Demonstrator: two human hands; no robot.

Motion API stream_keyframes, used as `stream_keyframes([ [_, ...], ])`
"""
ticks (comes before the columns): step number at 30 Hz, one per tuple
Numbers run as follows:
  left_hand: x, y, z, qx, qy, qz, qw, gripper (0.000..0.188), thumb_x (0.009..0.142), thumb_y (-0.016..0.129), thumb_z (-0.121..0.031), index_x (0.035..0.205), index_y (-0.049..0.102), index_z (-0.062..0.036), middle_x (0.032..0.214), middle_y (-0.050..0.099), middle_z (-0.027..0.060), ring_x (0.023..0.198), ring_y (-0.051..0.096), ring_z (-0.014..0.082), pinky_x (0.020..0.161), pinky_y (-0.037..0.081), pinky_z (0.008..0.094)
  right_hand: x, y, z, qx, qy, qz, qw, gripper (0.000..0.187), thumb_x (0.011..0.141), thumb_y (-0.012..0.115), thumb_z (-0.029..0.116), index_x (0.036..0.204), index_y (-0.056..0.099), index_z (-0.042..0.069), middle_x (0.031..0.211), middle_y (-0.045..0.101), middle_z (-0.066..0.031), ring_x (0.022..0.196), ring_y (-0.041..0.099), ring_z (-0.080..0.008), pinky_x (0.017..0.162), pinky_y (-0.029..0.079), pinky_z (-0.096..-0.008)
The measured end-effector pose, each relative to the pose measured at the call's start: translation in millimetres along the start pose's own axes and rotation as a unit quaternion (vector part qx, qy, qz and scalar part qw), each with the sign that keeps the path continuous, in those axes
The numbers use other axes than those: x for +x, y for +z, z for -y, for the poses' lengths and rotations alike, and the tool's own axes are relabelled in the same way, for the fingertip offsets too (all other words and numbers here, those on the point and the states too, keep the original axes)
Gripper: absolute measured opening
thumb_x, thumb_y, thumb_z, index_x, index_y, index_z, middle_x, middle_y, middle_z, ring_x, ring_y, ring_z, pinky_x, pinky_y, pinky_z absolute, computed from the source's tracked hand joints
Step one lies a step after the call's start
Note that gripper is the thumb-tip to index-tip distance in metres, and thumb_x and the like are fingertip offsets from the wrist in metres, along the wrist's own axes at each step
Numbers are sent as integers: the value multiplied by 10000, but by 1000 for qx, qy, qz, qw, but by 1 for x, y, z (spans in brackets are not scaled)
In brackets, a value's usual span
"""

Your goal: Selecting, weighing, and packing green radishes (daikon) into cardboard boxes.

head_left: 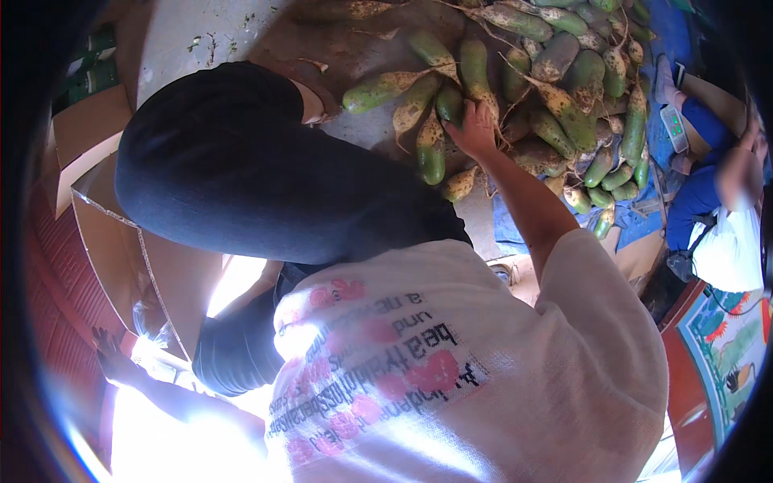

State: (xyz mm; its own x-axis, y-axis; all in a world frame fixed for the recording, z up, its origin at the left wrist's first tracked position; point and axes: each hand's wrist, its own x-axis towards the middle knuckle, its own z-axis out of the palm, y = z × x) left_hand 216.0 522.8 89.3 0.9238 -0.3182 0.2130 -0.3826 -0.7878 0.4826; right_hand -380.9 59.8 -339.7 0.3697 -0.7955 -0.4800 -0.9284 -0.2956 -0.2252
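Note:
Long green radishes with pale, soil-stained root ends lie in a heap. My right hand (477, 131) reaches to the heap's near left edge, fingers curled over the dirty root end of a green radish (473, 68). By its thumb lies a shorter dark green radish (450, 102), and another radish (431, 149) sits just left of the wrist. My left hand (113, 354) is far to the lower left, dim against bright light, with fingers spread and nothing seen in them. It is close to an open cardboard box (105, 258) with clear plastic (151, 320) at its edge.
My bent knee in dark trousers (241, 161) stands between the box and the heap. A blue sheet (664, 36) lies under the heap's right side. Beyond it sits another person (696, 201), near a small device with a lit green display (675, 129). Grey floor (193, 40) shows at upper left.

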Motion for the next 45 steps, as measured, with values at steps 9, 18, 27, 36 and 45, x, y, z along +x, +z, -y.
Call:
stream_keyframes([
  [9,-16,27,-74,60,45,-85,994,327,1015,513,-195,1241,630,11,1328,585,164,1183,606,331,907,594,463,-2,45,2,56,103,13,993,875,872,641,429,1475,210,-37,1465,359,-273,1357,363,-416,1093,305,-542],
  [18,-7,29,-117,1,161,-71,984,345,1011,538,-229,1253,629,-1,1340,585,144,1146,630,339,886,606,430,9,-27,-9,361,113,172,910,895,819,748,222,1499,201,22,1331,507,-205,1158,568,-316,937,491,-476],
  [27,15,84,-233,-43,129,-33,990,398,1032,418,-202,1343,566,-3,1407,530,183,1305,517,315,1129,392,445,14,-205,18,682,51,296,666,581,873,621,240,1370,447,-6,1178,626,-172,1099,624,-296,987,491,-433],
  [36,-60,290,-404,-135,348,448,812,522,999,533,-444,1365,539,-72,1183,663,153,1038,635,233,920,491,367,-3,-270,83,659,-114,284,687,775,800,700,277,1444,352,23,1170,597,-160,1052,619,-310,956,498,-497],
  [45,-77,333,-451,-16,382,377,844,513,1037,340,-460,1384,506,-120,1248,631,170,1075,636,359,968,496,447,16,-292,152,659,-177,441,583,711,773,712,353,1343,464,7,1120,616,-139,989,628,-262,893,532,-411],
])
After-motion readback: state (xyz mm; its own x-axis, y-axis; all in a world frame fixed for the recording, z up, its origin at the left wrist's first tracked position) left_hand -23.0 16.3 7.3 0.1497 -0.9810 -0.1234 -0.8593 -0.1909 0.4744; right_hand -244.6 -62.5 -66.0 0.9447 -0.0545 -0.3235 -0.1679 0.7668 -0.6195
